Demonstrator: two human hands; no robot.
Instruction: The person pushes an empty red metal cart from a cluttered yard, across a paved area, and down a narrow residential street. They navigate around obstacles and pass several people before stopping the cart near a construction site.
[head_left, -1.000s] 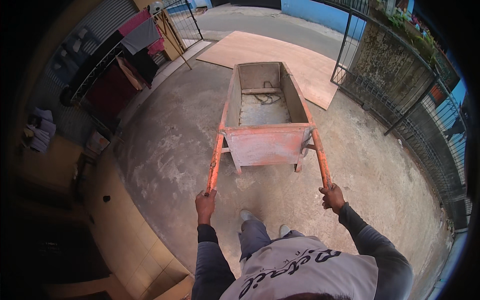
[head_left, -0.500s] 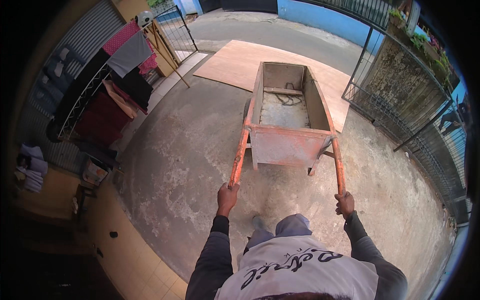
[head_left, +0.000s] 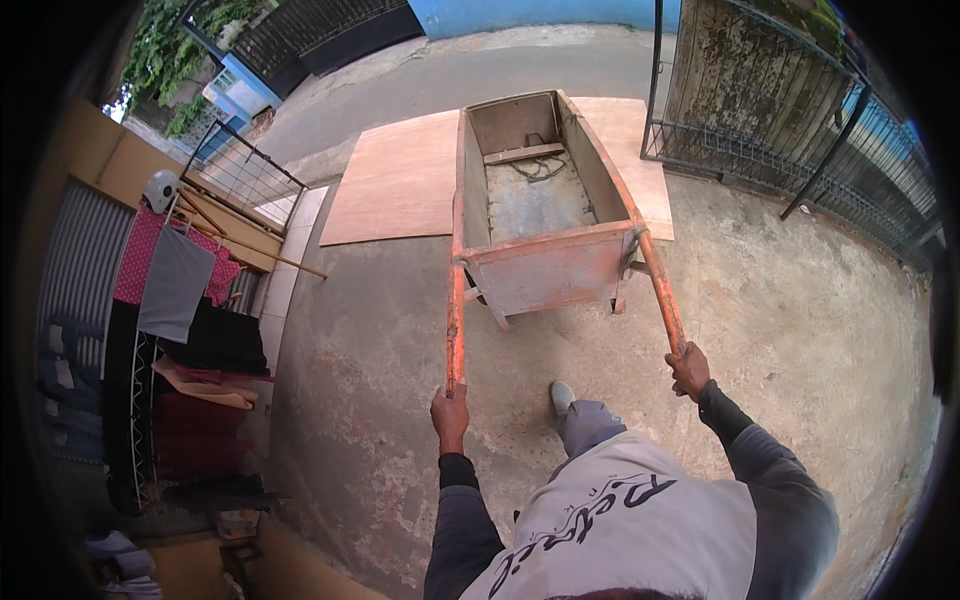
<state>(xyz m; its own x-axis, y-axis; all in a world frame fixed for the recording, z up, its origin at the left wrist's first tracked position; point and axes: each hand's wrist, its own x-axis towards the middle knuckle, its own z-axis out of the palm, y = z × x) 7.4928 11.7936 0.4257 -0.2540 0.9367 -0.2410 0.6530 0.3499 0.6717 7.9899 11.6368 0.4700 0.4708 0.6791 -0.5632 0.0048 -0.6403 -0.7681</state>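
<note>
Left hand (head_left: 450,415) and right hand (head_left: 689,367) each grip an orange handle of the rusty cart (head_left: 540,215), centred ahead, its far end over the plywood sheet (head_left: 395,180); iron fence (head_left: 760,150) close right, bare concrete left

Both hands wrapped round the orange handles of a rusty metal cart (head_left: 540,215): left hand (head_left: 450,415) closed on the left handle's end, right hand (head_left: 689,368) on the right one. Just past the fingers sits the open tub, with a plywood sheet (head_left: 395,180) lying under its far end on the concrete floor (head_left: 370,400). Laundry rack (head_left: 175,330) well off left of the left fingers.
</note>
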